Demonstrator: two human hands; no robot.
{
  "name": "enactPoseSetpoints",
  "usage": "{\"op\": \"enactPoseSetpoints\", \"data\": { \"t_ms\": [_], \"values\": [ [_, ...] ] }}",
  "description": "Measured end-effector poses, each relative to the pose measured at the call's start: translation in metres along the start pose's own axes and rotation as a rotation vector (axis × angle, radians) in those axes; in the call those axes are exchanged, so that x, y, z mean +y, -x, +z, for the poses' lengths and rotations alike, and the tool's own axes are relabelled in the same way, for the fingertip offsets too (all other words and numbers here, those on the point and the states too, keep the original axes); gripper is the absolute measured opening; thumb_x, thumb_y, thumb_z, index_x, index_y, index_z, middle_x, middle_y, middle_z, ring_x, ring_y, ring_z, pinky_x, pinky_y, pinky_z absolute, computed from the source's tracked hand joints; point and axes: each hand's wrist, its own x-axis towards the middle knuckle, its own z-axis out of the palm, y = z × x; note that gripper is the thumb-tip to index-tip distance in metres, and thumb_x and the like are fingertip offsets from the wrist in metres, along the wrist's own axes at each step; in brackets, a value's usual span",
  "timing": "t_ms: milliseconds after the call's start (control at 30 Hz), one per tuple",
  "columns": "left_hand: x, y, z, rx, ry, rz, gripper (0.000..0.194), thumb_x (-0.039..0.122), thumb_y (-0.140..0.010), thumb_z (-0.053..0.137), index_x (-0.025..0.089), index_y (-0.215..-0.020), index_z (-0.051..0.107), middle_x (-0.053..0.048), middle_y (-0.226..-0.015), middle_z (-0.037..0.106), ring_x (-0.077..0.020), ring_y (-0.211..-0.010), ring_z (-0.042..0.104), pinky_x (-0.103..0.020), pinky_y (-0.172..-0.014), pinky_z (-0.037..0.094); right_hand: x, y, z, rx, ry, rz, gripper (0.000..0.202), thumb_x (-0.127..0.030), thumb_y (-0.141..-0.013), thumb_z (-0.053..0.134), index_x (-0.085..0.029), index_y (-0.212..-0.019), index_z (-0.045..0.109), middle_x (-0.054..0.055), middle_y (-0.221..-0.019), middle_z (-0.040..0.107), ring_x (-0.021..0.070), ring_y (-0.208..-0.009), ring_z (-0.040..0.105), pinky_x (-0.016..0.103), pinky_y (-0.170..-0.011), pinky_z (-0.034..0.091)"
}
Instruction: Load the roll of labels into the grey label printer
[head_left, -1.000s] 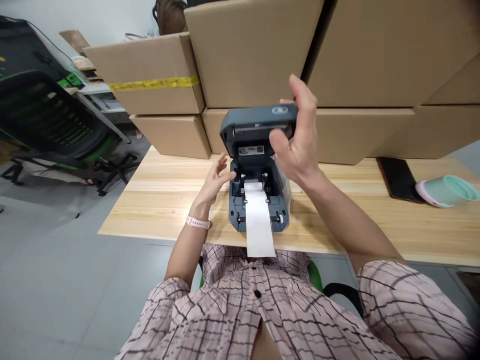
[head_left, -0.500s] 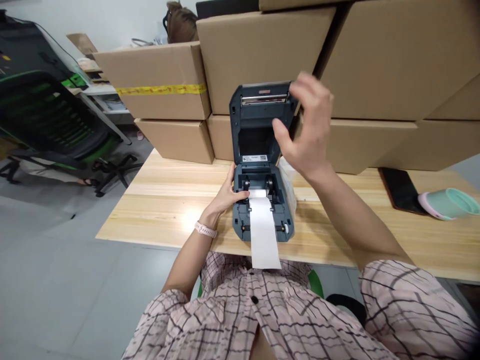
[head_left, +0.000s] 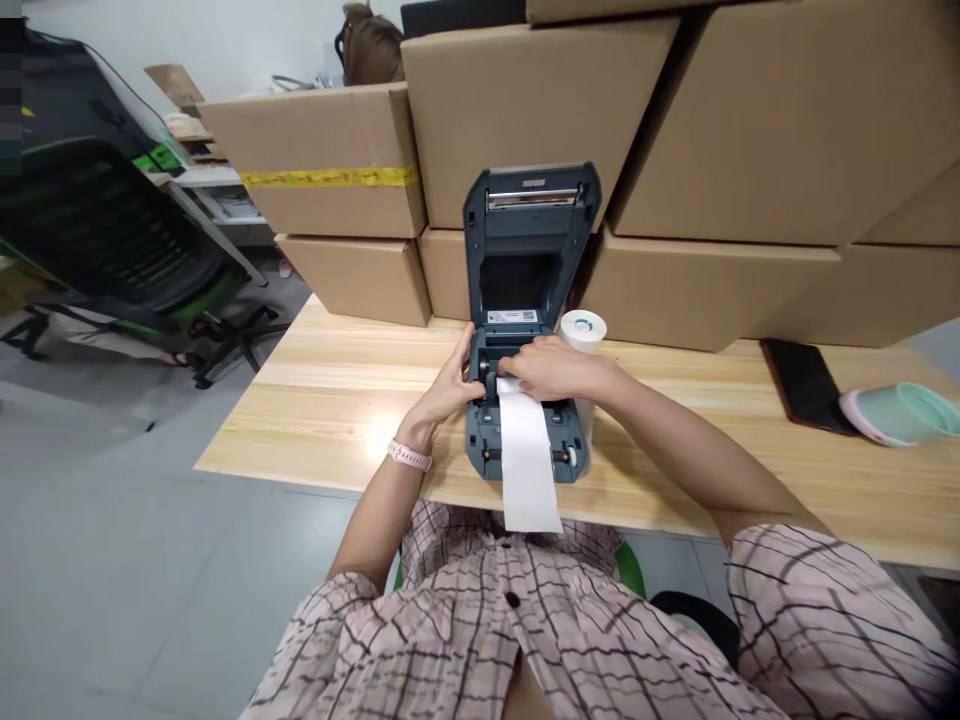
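A: Logging from the remote desk. I see the dark grey label printer (head_left: 525,400) standing on the light wooden table (head_left: 330,400), near its front edge, lid (head_left: 531,235) swung fully up and leaning back toward the stacked brown cardboard boxes (head_left: 525,110).

B: Hands?

A: Left hand (head_left: 450,385), the one with the pale pink wristband (head_left: 409,456), is at the printer's left wall, fingers curled onto the rim of the open bay. Narrow, pressing rather than carrying anything. Right hand (head_left: 551,368) lies palm down across the back of the bay, fingers folded toward the roll holder.

B: Gripping something in there?

A: I cannot tell; its knuckles cover whatever is under them (the fingertips are out of my sight). It touches the top of the white label strip (head_left: 527,455), which runs out the front of the printer and hangs over the table edge.

B: Anything beside the printer?

A: A white paper roll with a blue-ringed core (head_left: 583,328) stands upright just right of the printer's back corner, touching or nearly so. Farther right, well apart, a black phone (head_left: 801,382) lies flat, and a mint-green cup with a pink base (head_left: 900,412) lies on its side next to it.

B: Left of the table?

A: A black and green office chair (head_left: 112,240) on the grey floor.
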Motion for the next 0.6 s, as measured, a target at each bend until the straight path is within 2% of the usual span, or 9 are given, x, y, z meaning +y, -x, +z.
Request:
{"op": "enactPoseSetpoints", "data": {
  "t_ms": [67,167,233,300,367,433,533,600],
  "values": [
    [0.000,0.000,-0.001,-0.013,0.024,0.001,0.120,0.011,-0.059,0.066,0.022,-0.166,0.011,-0.011,-0.172,0.024,-0.0333,-0.156,0.029,-0.044,-0.126,0.029,0.001,-0.003,0.005,-0.030,-0.030,-0.025,0.039,-0.015,-0.086,0.055,-0.015,-0.123,0.067,0.019,-0.112,0.076,0.0349,-0.102,0.072,0.038,-0.077,0.046],
    [0.000,0.000,-0.001,0.008,0.044,0.009,0.119,0.010,-0.057,0.064,0.017,-0.165,0.015,-0.013,-0.171,0.026,-0.0324,-0.158,0.024,-0.042,-0.128,0.024,0.002,-0.010,0.008,-0.052,-0.080,-0.066,0.045,-0.015,-0.086,0.056,-0.018,-0.131,0.063,0.018,-0.120,0.073,0.0344,-0.107,0.071,0.038,-0.079,0.047],
    [-0.001,-0.001,-0.001,0.018,0.054,0.013,0.120,0.010,-0.056,0.065,0.014,-0.165,0.015,-0.014,-0.171,0.026,-0.0325,-0.159,0.020,-0.041,-0.129,0.022,0.006,-0.011,0.005,-0.066,-0.110,-0.094,0.050,-0.016,-0.085,0.059,-0.019,-0.135,0.061,0.016,-0.123,0.072,0.0326,-0.109,0.069,0.038,-0.082,0.048],
    [-0.002,-0.001,-0.001,0.018,0.050,0.016,0.120,0.011,-0.056,0.066,0.014,-0.165,0.015,-0.013,-0.170,0.028,-0.0325,-0.160,0.018,-0.042,-0.130,0.020,0.015,-0.003,-0.002,-0.055,-0.260,-0.192,0.052,-0.020,-0.086,0.063,-0.019,-0.137,0.059,0.012,-0.122,0.072,0.0275,-0.107,0.069,0.036,-0.085,0.050],
    [-0.003,-0.002,-0.001,0.013,0.036,0.023,0.119,0.014,-0.058,0.067,0.017,-0.165,0.016,-0.012,-0.170,0.030,-0.0327,-0.160,0.018,-0.044,-0.131,0.019,0.030,0.019,-0.009,0.050,-0.533,-0.323,0.052,-0.028,-0.089,0.067,-0.021,-0.139,0.057,0.009,-0.123,0.071,0.0230,-0.108,0.067,0.034,-0.089,0.052],
    [-0.004,-0.001,-0.001,0.003,0.016,0.030,0.117,0.017,-0.061,0.069,0.020,-0.165,0.017,-0.010,-0.170,0.031,-0.0331,-0.159,0.020,-0.046,-0.131,0.017,0.050,0.052,-0.010,0.249,-0.805,-0.390,0.049,-0.036,-0.089,0.071,-0.025,-0.135,0.060,0.007,-0.125,0.069,0.0219,-0.110,0.065,0.036,-0.093,0.052],
    [-0.005,0.000,0.001,0.003,-0.010,0.045,0.113,0.019,-0.064,0.069,0.020,-0.165,0.018,-0.008,-0.170,0.031,-0.0329,-0.159,0.020,-0.045,-0.132,0.015,0.085,0.106,0.011,0.500,-1.010,-0.319,0.032,-0.036,-0.083,0.079,-0.031,-0.113,0.070,0.003,-0.113,0.069,0.0226,-0.107,0.064,0.039,-0.093,0.051],
    [-0.004,0.001,0.002,0.005,-0.018,0.049,0.112,0.019,-0.065,0.068,0.020,-0.165,0.018,-0.008,-0.171,0.028,-0.0326,-0.160,0.020,-0.044,-0.132,0.015,0.108,0.131,0.039,0.581,-1.075,-0.166,0.029,-0.035,-0.078,0.083,-0.032,-0.104,0.071,0.003,-0.107,0.069,0.0225,-0.100,0.064,0.038,-0.086,0.052]
  ]
}}
